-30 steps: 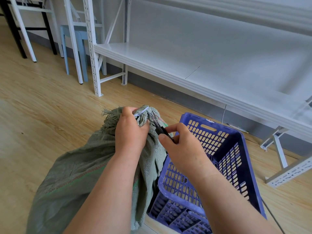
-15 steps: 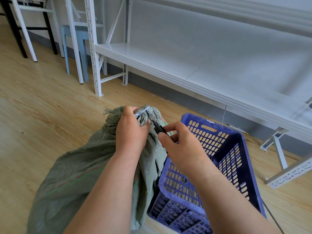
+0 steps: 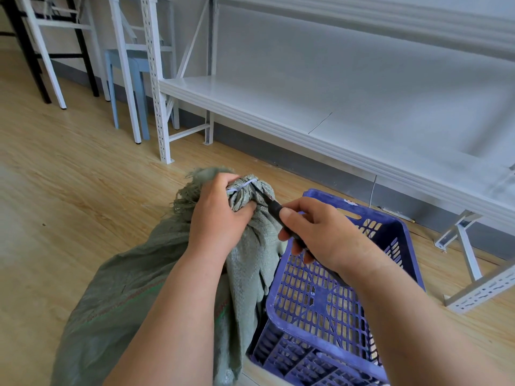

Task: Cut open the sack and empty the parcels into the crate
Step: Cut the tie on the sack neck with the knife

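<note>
Sack (image 3: 156, 288) neck gripped by left hand (image 3: 220, 218), right hand (image 3: 323, 235) clutching cutter (image 3: 274, 208), crate (image 3: 348, 299) beside

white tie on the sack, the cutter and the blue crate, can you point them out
white tie (image 3: 242, 186), head view, on the band round the sack's bunched neck
cutter (image 3: 274, 206), head view, on its black handle above the right thumb
blue crate (image 3: 315, 295), head view, on its perforated near wall

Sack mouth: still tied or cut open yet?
Still tied. A white tie cinches the bunched neck of the sack, which the left hand grips; the right hand holds scissors at it.
</note>
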A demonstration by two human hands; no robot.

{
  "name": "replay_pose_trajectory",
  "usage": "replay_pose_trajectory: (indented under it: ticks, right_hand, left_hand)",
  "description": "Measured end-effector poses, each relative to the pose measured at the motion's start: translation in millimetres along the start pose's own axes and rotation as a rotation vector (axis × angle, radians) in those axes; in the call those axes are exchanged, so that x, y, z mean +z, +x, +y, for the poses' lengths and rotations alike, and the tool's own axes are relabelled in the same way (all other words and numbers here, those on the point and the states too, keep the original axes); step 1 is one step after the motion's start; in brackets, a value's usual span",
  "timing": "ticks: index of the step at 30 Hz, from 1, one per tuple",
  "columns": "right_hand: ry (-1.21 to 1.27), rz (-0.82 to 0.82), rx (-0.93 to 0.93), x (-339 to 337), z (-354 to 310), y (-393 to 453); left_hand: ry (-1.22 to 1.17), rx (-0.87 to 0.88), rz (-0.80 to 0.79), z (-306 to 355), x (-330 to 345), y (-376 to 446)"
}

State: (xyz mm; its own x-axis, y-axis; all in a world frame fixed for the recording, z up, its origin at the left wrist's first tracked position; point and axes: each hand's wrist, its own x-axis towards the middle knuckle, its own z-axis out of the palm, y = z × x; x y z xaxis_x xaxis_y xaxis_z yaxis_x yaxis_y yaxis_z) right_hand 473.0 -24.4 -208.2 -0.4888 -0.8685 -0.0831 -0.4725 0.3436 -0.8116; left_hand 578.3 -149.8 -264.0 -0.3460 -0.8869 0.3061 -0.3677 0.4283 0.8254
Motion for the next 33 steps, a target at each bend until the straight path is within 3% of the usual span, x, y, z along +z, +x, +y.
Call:
replay_pose_trajectory:
  ticks: [6, 17, 33]
  right_hand:
    - [0.007, 0.022, 0.012, 0.0, 0.9, 0.7]
    - [-0.1, 0.028, -0.016, -4.1, 5.2, -2.7]
    - [-0.191, 0.097, -0.083, -3.2, 9.7, -3.7]
  left_hand:
    - [-0.084, 0.18, 0.098, 0.3, 2.6, -6.0]
    - [0.047, 0.046, 0.138, -0.7, 2.8, -2.8]
    - [0.001, -0.023, 0.161, 0.1, 0.3, -1.6]
